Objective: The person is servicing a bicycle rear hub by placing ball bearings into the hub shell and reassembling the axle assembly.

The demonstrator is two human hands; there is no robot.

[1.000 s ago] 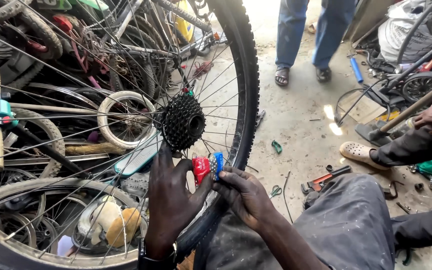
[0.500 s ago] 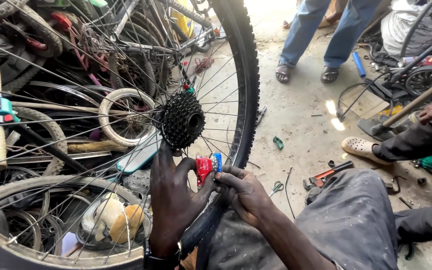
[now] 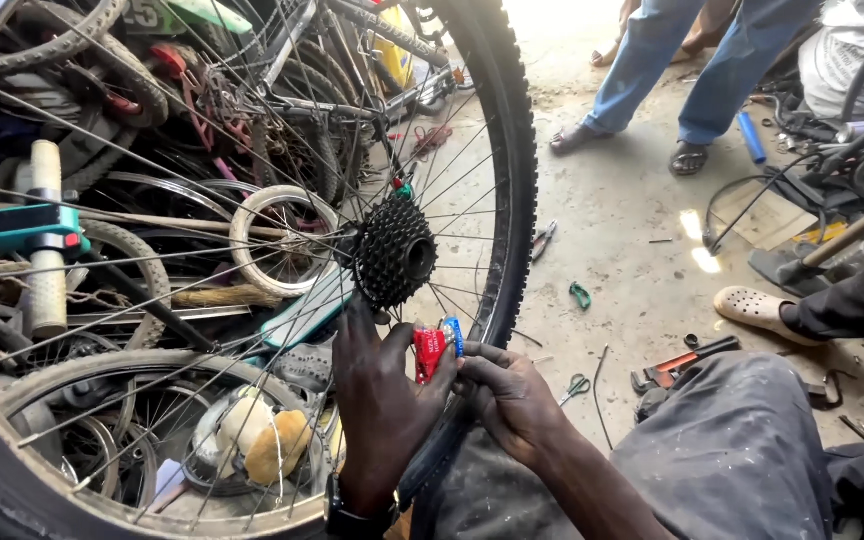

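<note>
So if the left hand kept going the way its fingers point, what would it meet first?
Probably the black sprocket cluster on the wheel: the left hand points up at it from just below, though depth is unclear.

Dark wristwatch (image 3: 357,515), seemingly grey trousers (image 3: 752,450)

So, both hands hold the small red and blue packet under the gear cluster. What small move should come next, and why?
Probably open the red and blue packet at its top edge. The left hand and the right hand both pinch it, it looks unopened, and it sits just below the black gear cluster of the wheel.
</note>
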